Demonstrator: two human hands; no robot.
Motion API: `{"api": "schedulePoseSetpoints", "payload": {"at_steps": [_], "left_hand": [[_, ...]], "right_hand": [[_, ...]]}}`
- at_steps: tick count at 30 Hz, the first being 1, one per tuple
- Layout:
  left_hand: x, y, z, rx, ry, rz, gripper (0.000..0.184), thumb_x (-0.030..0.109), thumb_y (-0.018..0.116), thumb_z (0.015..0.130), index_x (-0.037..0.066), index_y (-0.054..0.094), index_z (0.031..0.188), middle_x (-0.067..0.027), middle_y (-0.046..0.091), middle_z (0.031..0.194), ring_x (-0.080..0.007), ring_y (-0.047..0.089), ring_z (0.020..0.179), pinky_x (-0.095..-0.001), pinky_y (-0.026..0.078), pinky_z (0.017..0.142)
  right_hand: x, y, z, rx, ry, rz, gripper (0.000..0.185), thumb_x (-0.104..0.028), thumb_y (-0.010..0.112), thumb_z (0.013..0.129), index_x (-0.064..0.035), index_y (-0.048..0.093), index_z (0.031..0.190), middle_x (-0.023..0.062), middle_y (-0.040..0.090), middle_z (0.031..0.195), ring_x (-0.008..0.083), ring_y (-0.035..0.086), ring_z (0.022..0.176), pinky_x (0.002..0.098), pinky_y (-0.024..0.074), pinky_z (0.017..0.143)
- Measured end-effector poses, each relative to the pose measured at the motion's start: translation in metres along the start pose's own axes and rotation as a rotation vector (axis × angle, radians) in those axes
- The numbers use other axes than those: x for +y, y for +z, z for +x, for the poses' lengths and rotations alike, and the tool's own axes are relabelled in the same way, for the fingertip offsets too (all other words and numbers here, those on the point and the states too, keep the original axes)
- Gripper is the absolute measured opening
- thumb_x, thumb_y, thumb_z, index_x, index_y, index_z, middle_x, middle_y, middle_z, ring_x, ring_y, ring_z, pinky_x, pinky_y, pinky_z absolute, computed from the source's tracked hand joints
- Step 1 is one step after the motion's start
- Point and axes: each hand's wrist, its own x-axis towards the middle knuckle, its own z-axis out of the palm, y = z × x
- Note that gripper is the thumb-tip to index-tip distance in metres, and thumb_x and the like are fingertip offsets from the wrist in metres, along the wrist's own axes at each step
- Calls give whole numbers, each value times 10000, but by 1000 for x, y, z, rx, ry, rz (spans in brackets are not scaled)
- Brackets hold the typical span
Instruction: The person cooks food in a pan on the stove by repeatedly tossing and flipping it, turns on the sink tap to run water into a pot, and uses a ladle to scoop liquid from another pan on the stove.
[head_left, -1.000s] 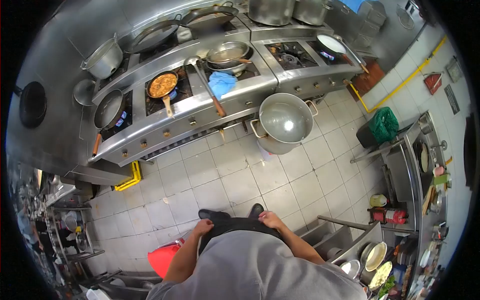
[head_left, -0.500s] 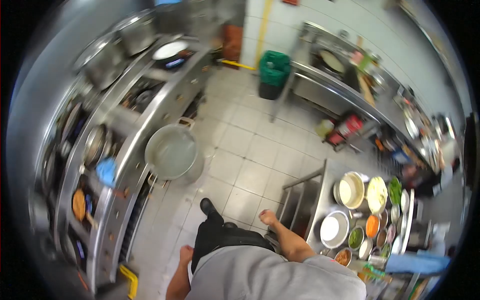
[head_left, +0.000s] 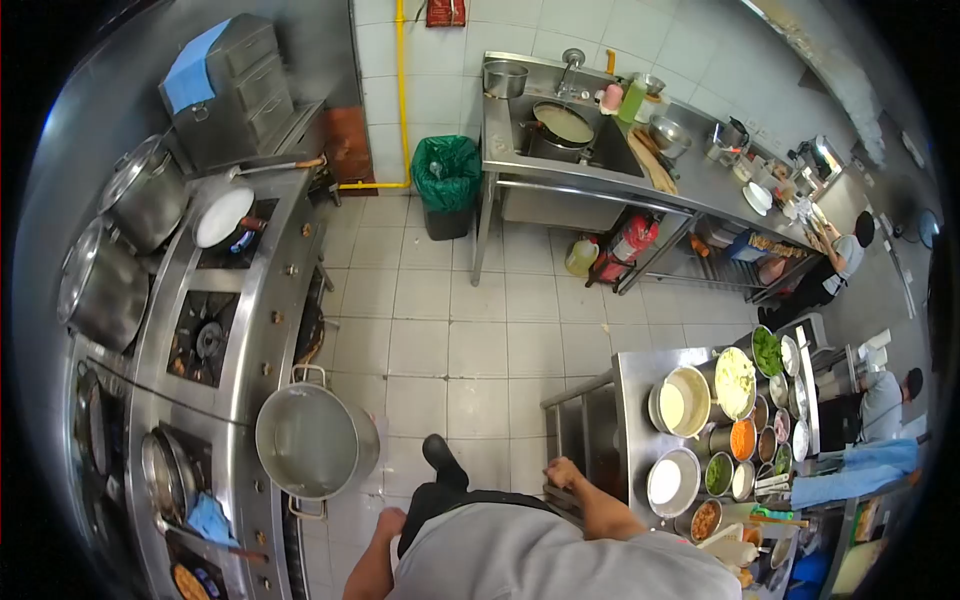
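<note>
Low beside my body, my left hand [head_left: 391, 522] hangs nearest to a large metal stockpot [head_left: 312, 440] on the floor by the stove; its fingers are too small and turned away to read. My right hand [head_left: 563, 473] is held in front of me with its fingers curled in and nothing showing in them. It is close to the left end of a steel prep table [head_left: 637, 375], apart from its top. On that table are a cream-coloured pot [head_left: 706, 402], a metal bowl with white contents [head_left: 692, 475] and a container of shredded pale food [head_left: 735, 384].
The stove [head_left: 260, 330] runs along the left, with a frying pan [head_left: 226, 218] over a lit burner. Ahead are a green-lined bin [head_left: 446, 190] and a sink counter [head_left: 515, 168] with a pot [head_left: 562, 125] in it. Two people [head_left: 848, 258] stand at the far right.
My view has turned and moved forward, so the sink, bin and stove appear nearer and sharper. My foot and both arms have shifted in a walking stride. Neither hand has visibly picked anything up.
</note>
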Motion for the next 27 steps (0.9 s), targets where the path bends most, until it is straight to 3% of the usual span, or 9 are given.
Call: {"api": "schedulePoseSetpoints", "payload": {"at_steps": [2, 3, 4, 8, 12, 14, 17, 21, 27], "left_hand": [[15, -22, 54, -102, 182, 126, 199, 191, 502, 658, 26, 603, 612, -154, 594, 631, -266, 589, 617, -339, 442, 540], [52, -42, 63, -99, -118, -251, 154, 142, 498, 645, 45, 583, 560, -101, 578, 553, -197, 565, 529, -319, 430, 501], [82, -65, 72, -127, -38, -226, 143, 110, 488, 642, 64, 566, 532, -65, 551, 508, -148, 528, 478, -305, 414, 467], [139, -101, 124, -78, 95, -390, 100, 115, 524, 688, 51, 558, 618, -39, 537, 547, -116, 500, 507, -271, 400, 464], [203, -130, 144, -166, 115, -604, 37, 70, 535, 703, 41, 554, 690, -35, 548, 601, -104, 502, 533, -238, 398, 466], [219, -126, 163, -237, 98, -538, 40, 68, 538, 697, 30, 552, 694, -47, 561, 615, -116, 517, 549, -257, 417, 493], [239, -122, 182, -246, 191, -418, 38, 56, 538, 688, 24, 554, 702, -58, 579, 634, -137, 535, 567, -277, 430, 519], [259, -127, 217, -168, 316, -123, 77, 91, 544, 658, 36, 567, 707, -115, 592, 657, -209, 558, 592, -330, 436, 549], [210, -125, 294, -1, 301, 455, 187, 182, 483, 651, 36, 600, 662, -157, 591, 729, -359, 549, 669, -426, 448, 620]], "right_hand": [[3, -14, 20, 135, -15, 144, 264, -203, 559, 653, 22, 620, 778, 134, 593, 629, 192, 558, 597, 312, 446, 562], [6, -16, 32, 209, -27, 224, 224, -187, 561, 673, 25, 604, 731, 103, 568, 584, 174, 529, 538, 306, 426, 507], [-1, -24, 35, 227, -6, 270, 210, -184, 561, 691, 24, 587, 706, 84, 548, 561, 162, 513, 510, 300, 411, 477], [-20, -23, 66, 126, 68, 503, 208, -172, 562, 737, 17, 539, 652, 41, 490, 513, 120, 463, 449, 275, 352, 403], [-34, -6, 80, 151, -61, 246, 177, -135, 553, 753, 36, 566, 709, 54, 515, 536, 118, 459, 458, 270, 357, 409], [-40, -8, 95, 217, 120, 515, 188, -126, 508, 700, 41, 589, 729, 71, 548, 567, 135, 501, 545, 289, 402, 487], [-32, -23, 123, 140, 129, 631, 202, -118, 494, 690, 51, 592, 741, 91, 573, 604, 138, 516, 581, 295, 413, 518], [-10, -31, 193, 87, 87, 526, 150, -78, 527, 724, 60, 578, 693, 85, 575, 624, 132, 518, 570, 271, 421, 520], [-95, -136, 231, 198, -78, 457, 177, -139, 536, 725, 27, 592, 703, 80, 578, 607, 131, 513, 575, 287, 415, 534]]}}
